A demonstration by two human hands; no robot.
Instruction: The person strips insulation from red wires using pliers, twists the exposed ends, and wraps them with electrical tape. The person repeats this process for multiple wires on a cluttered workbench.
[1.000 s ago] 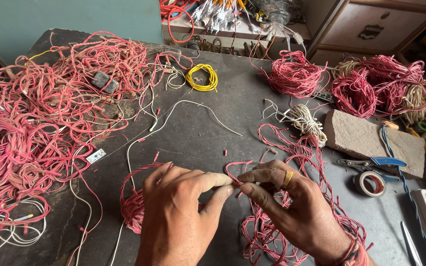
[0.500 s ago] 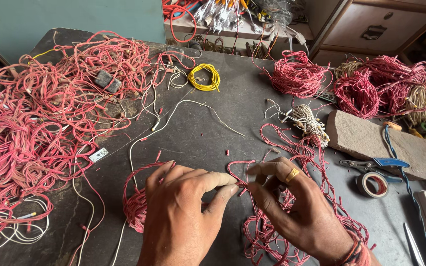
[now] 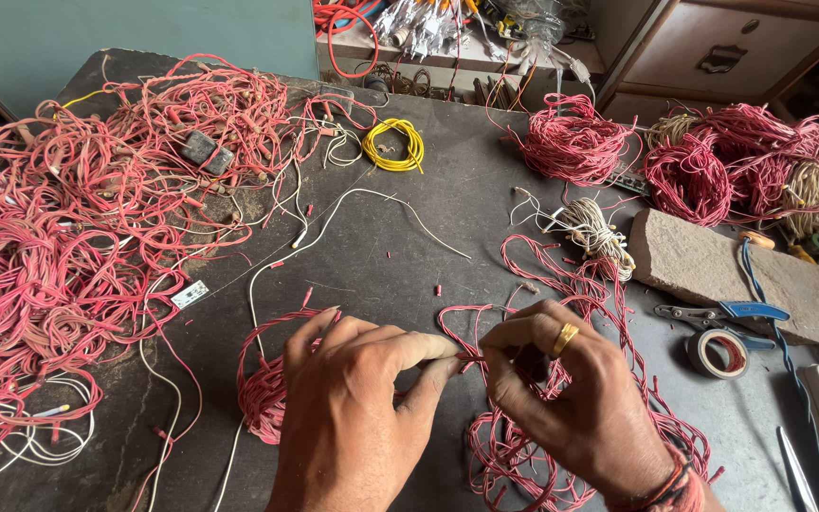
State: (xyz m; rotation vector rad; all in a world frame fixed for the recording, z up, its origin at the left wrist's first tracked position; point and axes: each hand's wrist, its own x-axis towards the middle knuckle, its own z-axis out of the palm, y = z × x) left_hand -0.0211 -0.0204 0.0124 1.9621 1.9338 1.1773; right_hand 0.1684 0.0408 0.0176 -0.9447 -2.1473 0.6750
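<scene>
My left hand and my right hand meet low in the middle of the dark table. Both pinch a thin red wire between thumb and fingertips, right where the two hands touch. A gold ring sits on a finger of my right hand. Under my left hand lies a small coil of red wire. A loose tangle of red wire spreads under and beyond my right hand.
A big heap of red wires covers the left side. A yellow coil, red bundles, a stone block, pliers, a tape roll and a white wire lie around.
My hands stay together on the red wire; the fingers have shifted slightly, twisting at the pinch point. Nothing else on the table has moved.
</scene>
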